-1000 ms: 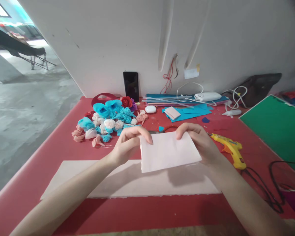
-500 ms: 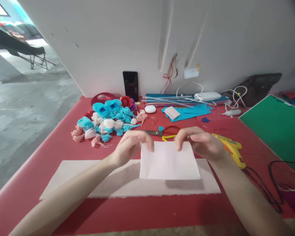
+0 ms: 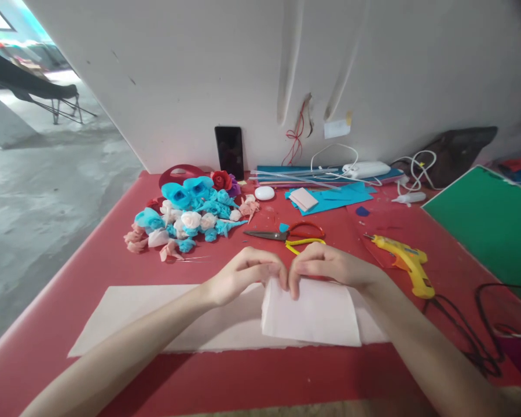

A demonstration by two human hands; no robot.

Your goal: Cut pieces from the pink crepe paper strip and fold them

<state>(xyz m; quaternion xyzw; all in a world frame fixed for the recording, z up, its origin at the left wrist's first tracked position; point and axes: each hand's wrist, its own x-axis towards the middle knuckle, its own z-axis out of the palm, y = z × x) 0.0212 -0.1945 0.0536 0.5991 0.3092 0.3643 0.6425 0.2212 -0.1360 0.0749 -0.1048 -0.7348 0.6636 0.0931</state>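
The left hand (image 3: 247, 275) and right hand (image 3: 330, 267) have drawn in from the far corners of the pink paper piece (image 3: 316, 315). Both now pinch its far-left corner, and it has dropped onto the long paper strip (image 3: 156, 315) by the worktop's (image 3: 243, 376) near edge.

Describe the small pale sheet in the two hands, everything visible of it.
The small pale sheet is pinkish white, thin and paper-like, roughly rectangular, unmarked. The left hand and the right hand pinch its far edge near the left corner, fingertips close together. It sits low over the right end of a longer pale strip on the red table.
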